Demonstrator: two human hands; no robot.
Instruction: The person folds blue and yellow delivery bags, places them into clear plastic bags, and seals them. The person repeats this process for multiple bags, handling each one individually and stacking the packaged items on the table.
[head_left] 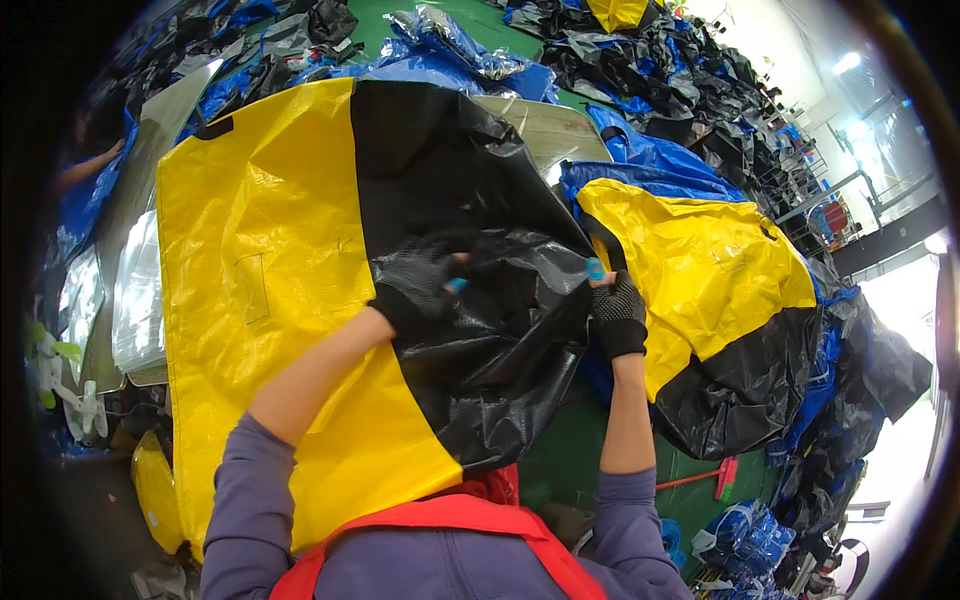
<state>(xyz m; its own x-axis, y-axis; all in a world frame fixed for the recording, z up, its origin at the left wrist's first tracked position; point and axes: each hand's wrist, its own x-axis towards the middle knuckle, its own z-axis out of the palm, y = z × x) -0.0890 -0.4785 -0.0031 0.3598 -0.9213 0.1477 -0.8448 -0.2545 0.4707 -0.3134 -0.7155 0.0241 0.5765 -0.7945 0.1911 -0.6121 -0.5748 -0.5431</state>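
Item: one large yellow-and-black sheet (335, 240), spread before me across a pale tabletop (560, 135); yellow section to the left, black to the right, the two meeting along a curved seam. Black patch (215, 128) at its far left corner. Black section creased between my hands.

Item: my left hand (415, 285), black glove, blue covering on a fingertip; over the black section beside the seam. Blurred; I cannot tell whether its fingers grip.

Item: my right hand (612, 305), black dotted glove, blue covering on a fingertip; fingers curled, pinching the right edge of the black section.

Item: one second yellow-and-black piece (715, 275), crumpled, just right of my right hand, lying over blue material (660, 175).

Item: clear plastic sheets (140, 295), left of the large sheet.

Item: another person's arm (92, 168), far left.

Item: heap of black and blue material (670, 85), far right.

Item: red-handled broom (727, 478), near right, over green floor (560, 440).

Item: blue bundle (748, 537), near right.

Item: my red apron (450, 513), nearest.
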